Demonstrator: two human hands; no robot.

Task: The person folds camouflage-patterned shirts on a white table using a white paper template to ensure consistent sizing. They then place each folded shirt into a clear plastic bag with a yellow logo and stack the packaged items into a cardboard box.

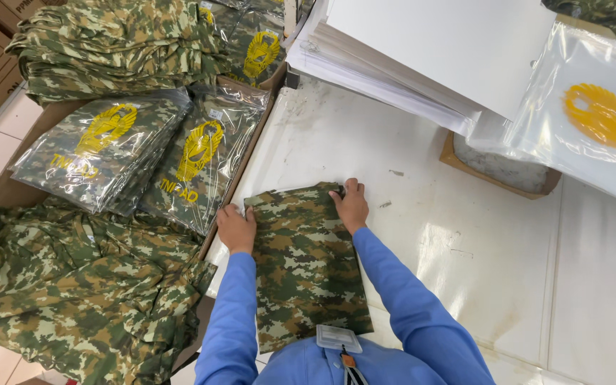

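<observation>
A folded camouflage garment lies flat on the white table in front of me. My left hand presses on its far left corner, fingers closed against the cloth. At the far right corner my right hand grips the top edge of the same garment. Both arms wear blue sleeves.
Bagged camouflage garments with yellow emblems lie to the left, beside loose camouflage piles and a folded stack. A stack of white sheets and clear printed bags sit at the far right. A cardboard tray lies under them.
</observation>
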